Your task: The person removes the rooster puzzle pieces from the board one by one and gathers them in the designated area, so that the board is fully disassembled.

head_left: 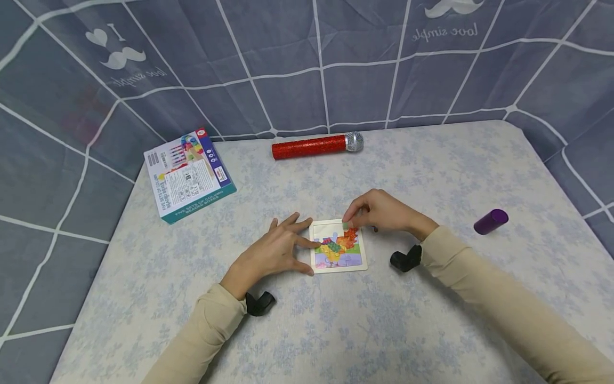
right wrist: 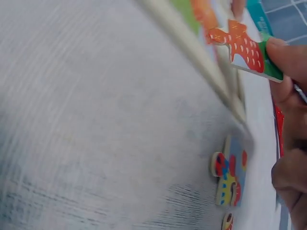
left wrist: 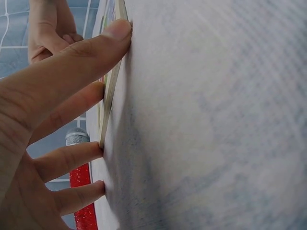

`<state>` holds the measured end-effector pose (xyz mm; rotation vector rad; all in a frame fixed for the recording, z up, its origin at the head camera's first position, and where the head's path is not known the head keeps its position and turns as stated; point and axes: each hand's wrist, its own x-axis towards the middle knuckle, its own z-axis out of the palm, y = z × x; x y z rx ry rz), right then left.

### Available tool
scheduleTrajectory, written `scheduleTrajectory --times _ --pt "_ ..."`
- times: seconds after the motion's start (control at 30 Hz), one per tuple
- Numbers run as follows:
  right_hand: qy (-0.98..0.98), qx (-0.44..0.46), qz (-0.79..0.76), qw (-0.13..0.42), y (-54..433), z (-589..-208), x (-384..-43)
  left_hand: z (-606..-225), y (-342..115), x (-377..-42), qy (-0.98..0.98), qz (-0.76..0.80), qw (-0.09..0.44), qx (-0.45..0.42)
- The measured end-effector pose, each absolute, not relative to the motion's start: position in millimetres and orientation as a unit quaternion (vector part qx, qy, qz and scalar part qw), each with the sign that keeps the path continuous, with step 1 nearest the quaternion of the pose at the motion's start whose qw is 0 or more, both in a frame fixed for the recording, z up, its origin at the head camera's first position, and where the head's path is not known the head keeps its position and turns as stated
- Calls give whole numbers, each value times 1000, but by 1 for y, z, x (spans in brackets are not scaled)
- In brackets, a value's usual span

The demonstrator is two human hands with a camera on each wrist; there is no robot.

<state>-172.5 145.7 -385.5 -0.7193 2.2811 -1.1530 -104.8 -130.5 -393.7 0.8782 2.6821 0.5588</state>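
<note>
A square jigsaw puzzle board (head_left: 340, 270) with a pale frame lies on the table, its lower part filled with colourful pieces and its upper left bare. My left hand (head_left: 275, 248) spreads along the board's left side, thumb near the lower corner; in the left wrist view the thumb (left wrist: 117, 31) and two fingertips touch the edge. Over the upper right of the board, my right hand (head_left: 381, 210) pinches a puzzle piece (right wrist: 247, 50), red-orange with white marks and a green end, between thumb and fingers. The piece overlaps the frame in the right wrist view.
Loose puzzle pieces (right wrist: 235, 172) lie beside the board, mostly hidden by my right hand in the head view. Behind are a red glittery microphone (head_left: 312, 146) and a bead-set box (head_left: 189, 176). A purple cylinder (head_left: 491, 221) lies at the right.
</note>
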Motion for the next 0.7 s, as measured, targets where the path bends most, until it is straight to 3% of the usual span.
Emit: scheduleTrajectory --times 0.4,0.7 --pt "850 -188 -424 249 199 -384 -176 -396 -130 -104 923 199 126 304" --pt "886 -156 -377 219 243 -377 -170 -397 -131 -103 924 198 126 302"
